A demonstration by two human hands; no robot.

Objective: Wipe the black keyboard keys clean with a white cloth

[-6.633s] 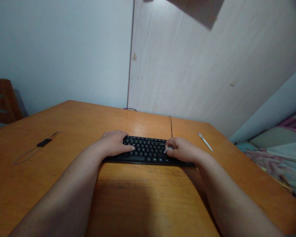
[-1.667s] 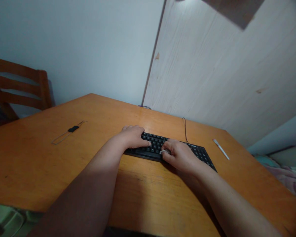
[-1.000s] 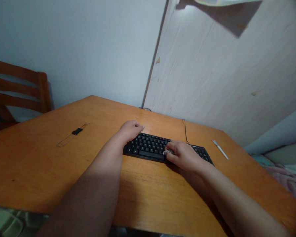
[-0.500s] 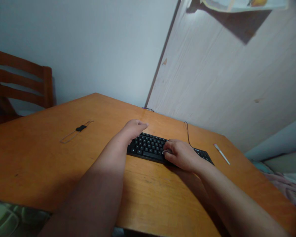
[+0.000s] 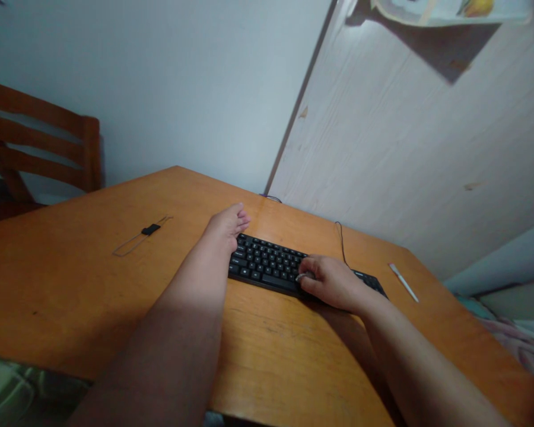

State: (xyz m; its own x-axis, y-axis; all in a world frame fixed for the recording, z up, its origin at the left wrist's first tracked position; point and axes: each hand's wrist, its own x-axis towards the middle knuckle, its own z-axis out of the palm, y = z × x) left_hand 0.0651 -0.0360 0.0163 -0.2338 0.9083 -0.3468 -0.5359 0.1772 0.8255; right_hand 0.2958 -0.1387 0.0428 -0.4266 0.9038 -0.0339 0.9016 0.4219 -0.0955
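Observation:
A black keyboard [image 5: 269, 264] lies at an angle on the wooden table [image 5: 267, 356]. My left hand [image 5: 226, 226] is open at the keyboard's left end, turned on its side with the fingers slightly apart and the palm toward the keys. My right hand [image 5: 331, 283] rests over the right part of the keyboard, fingers curled. Between its thumb and fingers sticks out a small crumpled whitish-grey wad [image 5: 303, 276], mostly hidden, its material unclear. The keys under this hand are covered from view.
Right of the keyboard lies a slim white brush [image 5: 403, 282]. On the left is a thin pale loop with a black piece [image 5: 151, 229] on it. A dark cord [image 5: 342, 244] runs behind the keyboard. A wooden chair [image 5: 40, 139] stands far left, and walls border the table's back.
My left hand has gone from lying over the left keys to the keyboard's left end, turning sideways and uncovering keys. My right hand, earlier further left, is back over the right part. The view has tilted.

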